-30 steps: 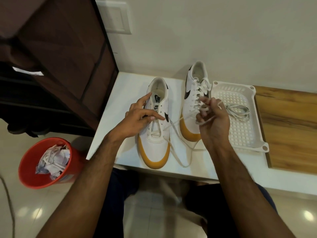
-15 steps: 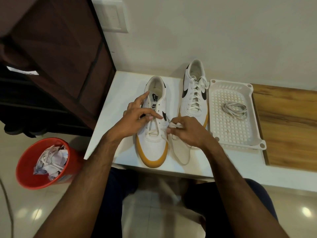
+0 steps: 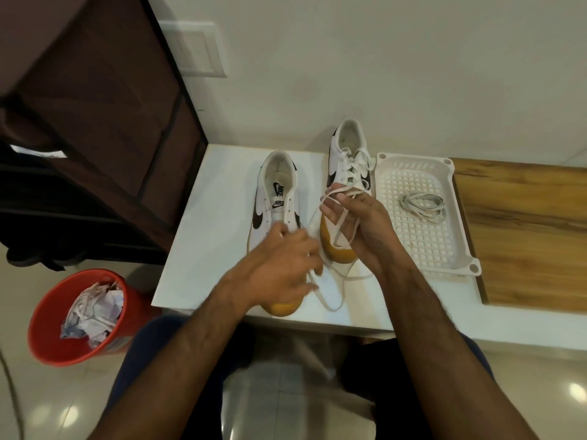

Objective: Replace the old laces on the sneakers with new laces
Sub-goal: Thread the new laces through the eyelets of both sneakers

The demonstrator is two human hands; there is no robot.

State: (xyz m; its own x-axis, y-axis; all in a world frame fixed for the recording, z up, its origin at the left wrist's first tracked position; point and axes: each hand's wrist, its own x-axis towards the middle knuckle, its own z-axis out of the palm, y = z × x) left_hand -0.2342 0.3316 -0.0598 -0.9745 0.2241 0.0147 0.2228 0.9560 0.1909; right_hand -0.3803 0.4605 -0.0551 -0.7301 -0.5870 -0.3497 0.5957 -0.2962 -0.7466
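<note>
Two white sneakers with black swooshes and yellow soles stand on a white table (image 3: 203,249). The left sneaker (image 3: 276,198) has most eyelets bare. My left hand (image 3: 282,265) lies over its toe end with fingers curled on the white lace (image 3: 327,296) near the lowest eyelets. My right hand (image 3: 355,223) is raised in front of the right sneaker (image 3: 346,154), which is still laced, and holds loops of the same lace between its fingers. A slack loop trails on the table below my hands.
A white perforated tray (image 3: 422,242) to the right holds a coiled bundle of laces (image 3: 422,203). Beyond it lies a wooden surface (image 3: 524,236). A red bin (image 3: 79,319) with crumpled paper and laces stands on the floor at left. A dark cabinet (image 3: 104,122) rises behind it.
My right hand rose from the left sneaker's side, drawing lace up in loops. My left hand slid down from the tongue to the toe end.
</note>
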